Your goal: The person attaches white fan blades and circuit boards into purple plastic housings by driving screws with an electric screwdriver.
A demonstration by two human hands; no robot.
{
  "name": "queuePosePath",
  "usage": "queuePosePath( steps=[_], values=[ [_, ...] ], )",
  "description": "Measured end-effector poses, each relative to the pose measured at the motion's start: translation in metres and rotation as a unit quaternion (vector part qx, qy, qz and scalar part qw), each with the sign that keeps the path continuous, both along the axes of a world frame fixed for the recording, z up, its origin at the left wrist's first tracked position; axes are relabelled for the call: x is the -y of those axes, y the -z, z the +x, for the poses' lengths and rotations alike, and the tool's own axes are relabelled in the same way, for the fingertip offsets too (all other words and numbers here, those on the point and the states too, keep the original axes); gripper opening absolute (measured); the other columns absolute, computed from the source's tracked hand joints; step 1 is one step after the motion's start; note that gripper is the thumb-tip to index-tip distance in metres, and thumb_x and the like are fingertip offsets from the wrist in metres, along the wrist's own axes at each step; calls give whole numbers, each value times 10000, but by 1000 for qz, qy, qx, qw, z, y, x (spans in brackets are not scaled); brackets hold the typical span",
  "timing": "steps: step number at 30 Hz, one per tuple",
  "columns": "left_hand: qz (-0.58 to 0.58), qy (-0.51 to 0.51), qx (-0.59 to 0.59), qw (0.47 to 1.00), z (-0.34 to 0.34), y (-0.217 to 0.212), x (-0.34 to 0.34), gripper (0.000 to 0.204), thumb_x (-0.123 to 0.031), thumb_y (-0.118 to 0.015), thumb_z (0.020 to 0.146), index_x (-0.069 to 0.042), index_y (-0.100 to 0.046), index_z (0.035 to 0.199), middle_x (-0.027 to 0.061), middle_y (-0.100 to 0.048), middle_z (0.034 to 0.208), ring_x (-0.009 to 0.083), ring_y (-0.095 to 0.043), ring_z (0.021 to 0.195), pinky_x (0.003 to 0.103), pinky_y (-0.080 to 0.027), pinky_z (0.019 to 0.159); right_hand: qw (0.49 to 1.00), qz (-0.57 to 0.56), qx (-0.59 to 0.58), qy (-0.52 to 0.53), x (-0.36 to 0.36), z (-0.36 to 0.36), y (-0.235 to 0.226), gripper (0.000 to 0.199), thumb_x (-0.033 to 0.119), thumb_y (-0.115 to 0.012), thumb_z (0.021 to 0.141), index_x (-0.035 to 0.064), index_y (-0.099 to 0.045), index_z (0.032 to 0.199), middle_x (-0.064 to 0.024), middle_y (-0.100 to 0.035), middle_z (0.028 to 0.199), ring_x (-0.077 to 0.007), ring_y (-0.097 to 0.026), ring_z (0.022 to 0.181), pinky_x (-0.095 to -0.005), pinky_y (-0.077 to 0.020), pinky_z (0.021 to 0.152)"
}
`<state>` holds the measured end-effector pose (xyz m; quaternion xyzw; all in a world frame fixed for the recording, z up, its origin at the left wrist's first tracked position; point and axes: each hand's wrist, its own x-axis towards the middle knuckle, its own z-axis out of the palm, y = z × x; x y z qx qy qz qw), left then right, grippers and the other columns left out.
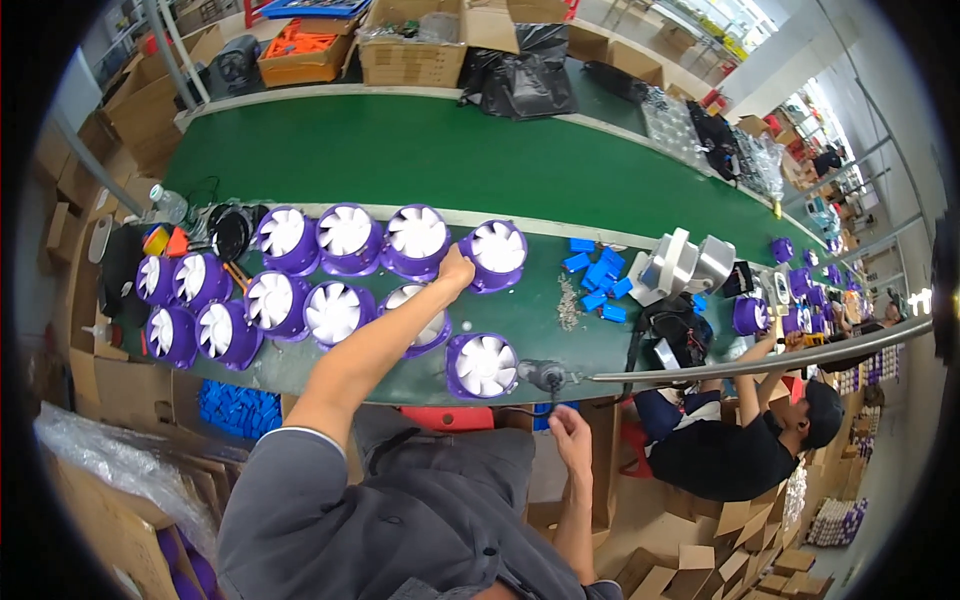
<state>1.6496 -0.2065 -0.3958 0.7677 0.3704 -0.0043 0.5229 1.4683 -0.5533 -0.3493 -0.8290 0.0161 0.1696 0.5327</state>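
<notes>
My left hand [457,268] reaches across the bench with its fingers closed at the left rim of a purple round fan [498,250] with white blades. My right hand [572,437] is at the bench's front edge, fingers curled together, just below a dark hanging tool [546,376]. What those fingers hold, if anything, I cannot make out. Left of the tool, close to the front edge, sits another purple fan [484,366]. More such fans stand in two rows at the left, among them one [416,232] beside my left hand and one [425,318] partly behind my forearm.
Blue small blocks [600,275] and a scatter of small metal parts [568,303] lie right of the fans. A metal rod [760,368] crosses toward the tool. Grey-white housings [680,265] and a black bag [672,330] are farther right. A co-worker [735,450] sits beyond.
</notes>
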Motion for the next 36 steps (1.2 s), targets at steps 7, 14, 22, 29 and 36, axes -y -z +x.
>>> queuePosePath(
  steps=[7,14,22,29,36],
  values=[
    [-231,15,201,952,-173,-81,-47,376,-176,-462,923,-19,-423,1262,129,-581,1090,186,-571,966,294,-483,764,988,-56,-113,-86,-18,25,73,257,130,-605,835,4,-594,1059,-53,-630,867,-117,-562,750,-246,-448,661],
    [-156,-22,199,967,-254,-97,-68,317,-190,-476,924,5,-503,1173,107,-616,1012,164,-585,917,280,-467,766,985,-117,-56,-112,15,23,55,344,102,-660,778,6,-561,1093,-80,-625,934,-161,-602,776,-285,-488,717],
    [-24,261,213,941,-204,-95,-7,299,-101,-526,879,-1,-508,1160,150,-608,1025,250,-599,915,324,-466,793,973,46,214,-72,-96,40,-51,944,144,-768,667,-21,-181,1388,-194,-362,1338,-279,-372,1244,-388,-274,1044],
    [146,372,255,881,-190,-56,29,605,-135,-653,772,-55,-380,1306,195,-371,1306,367,-387,1188,415,-378,951,928,101,358,27,-121,46,-42,711,-97,-650,668,-21,-321,1295,-120,-493,1131,-190,-551,1004,-272,-495,758],
    [230,436,292,820,-194,-27,38,850,-338,-774,630,-44,-363,1314,321,-256,1330,473,-305,1218,477,-314,1005,850,106,495,149,-78,56,-29,562,30,-653,692,-40,-430,1203,-117,-513,988,-141,-522,778,-255,-448,733]
  ],
)
